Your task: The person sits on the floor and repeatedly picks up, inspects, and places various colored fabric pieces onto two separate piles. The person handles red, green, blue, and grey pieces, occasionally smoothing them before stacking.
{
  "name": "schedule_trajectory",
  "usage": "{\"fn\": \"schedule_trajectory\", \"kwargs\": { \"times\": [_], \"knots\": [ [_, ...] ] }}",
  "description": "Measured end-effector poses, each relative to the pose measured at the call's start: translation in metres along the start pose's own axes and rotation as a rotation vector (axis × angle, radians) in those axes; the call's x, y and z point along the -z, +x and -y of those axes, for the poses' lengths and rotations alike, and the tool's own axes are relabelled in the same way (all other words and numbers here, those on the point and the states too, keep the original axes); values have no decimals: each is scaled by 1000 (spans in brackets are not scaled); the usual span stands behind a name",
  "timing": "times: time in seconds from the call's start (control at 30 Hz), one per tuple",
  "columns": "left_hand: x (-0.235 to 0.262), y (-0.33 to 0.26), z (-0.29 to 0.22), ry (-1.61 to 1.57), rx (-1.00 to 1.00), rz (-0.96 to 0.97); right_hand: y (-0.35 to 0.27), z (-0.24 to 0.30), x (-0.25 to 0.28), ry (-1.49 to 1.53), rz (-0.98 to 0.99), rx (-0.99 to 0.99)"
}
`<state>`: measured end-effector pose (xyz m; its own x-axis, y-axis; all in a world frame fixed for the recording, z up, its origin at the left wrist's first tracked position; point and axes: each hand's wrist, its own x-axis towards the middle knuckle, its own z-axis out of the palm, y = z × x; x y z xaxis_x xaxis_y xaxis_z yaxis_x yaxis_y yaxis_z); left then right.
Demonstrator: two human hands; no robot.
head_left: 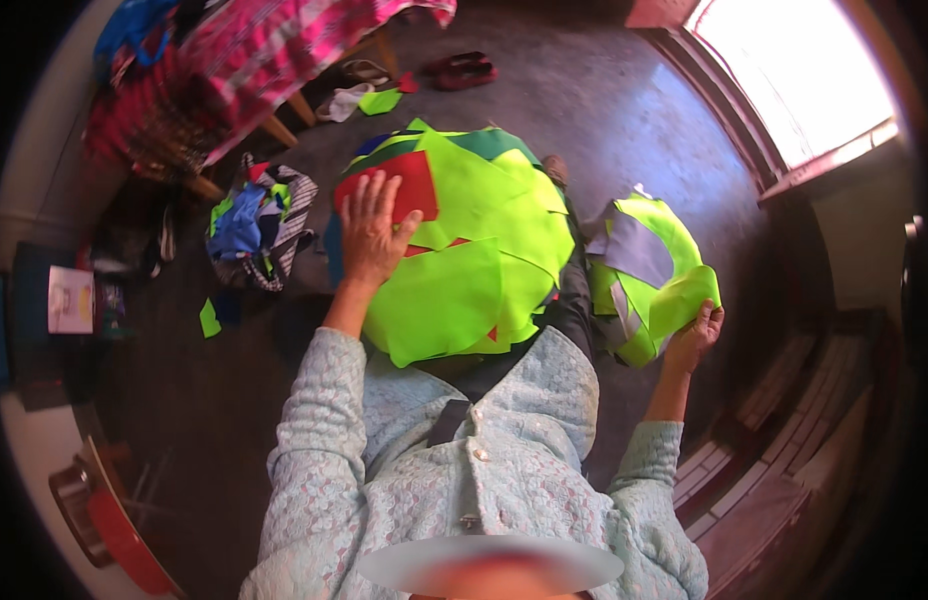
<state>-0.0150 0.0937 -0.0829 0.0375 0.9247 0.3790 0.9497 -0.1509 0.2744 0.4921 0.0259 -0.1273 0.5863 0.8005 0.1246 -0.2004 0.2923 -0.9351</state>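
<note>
A heap of cut fabric pieces [474, 250], mostly neon yellow-green with red, dark green and blue showing at the far edge, lies across the person's lap, its long axis running from the knees back toward the body. The left hand [372, 230] rests flat on its near-left side, fingers spread wide over a red piece [416, 185], pointing away from the body. Off to the right, the right hand [696, 335] is closed around the lower edge of a second bunch of neon-green and grey cloth [644, 275], which is held up beside the lap and stretches up and away from the hand. Beyond, on the dark floor [604, 100], sit a striped bag of scraps [259, 225], loose green offcuts [210, 318], and shoes [462, 70] near a cloth-covered bed [244, 60].
</note>
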Motion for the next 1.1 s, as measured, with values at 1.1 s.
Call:
{"fn": "schedule_trajectory", "kwargs": {
  "times": [1.1],
  "knots": [
    [58, -53, -6, -1055, 403, -75, -156, 18, -260, 32, 878, -565]
  ]
}}
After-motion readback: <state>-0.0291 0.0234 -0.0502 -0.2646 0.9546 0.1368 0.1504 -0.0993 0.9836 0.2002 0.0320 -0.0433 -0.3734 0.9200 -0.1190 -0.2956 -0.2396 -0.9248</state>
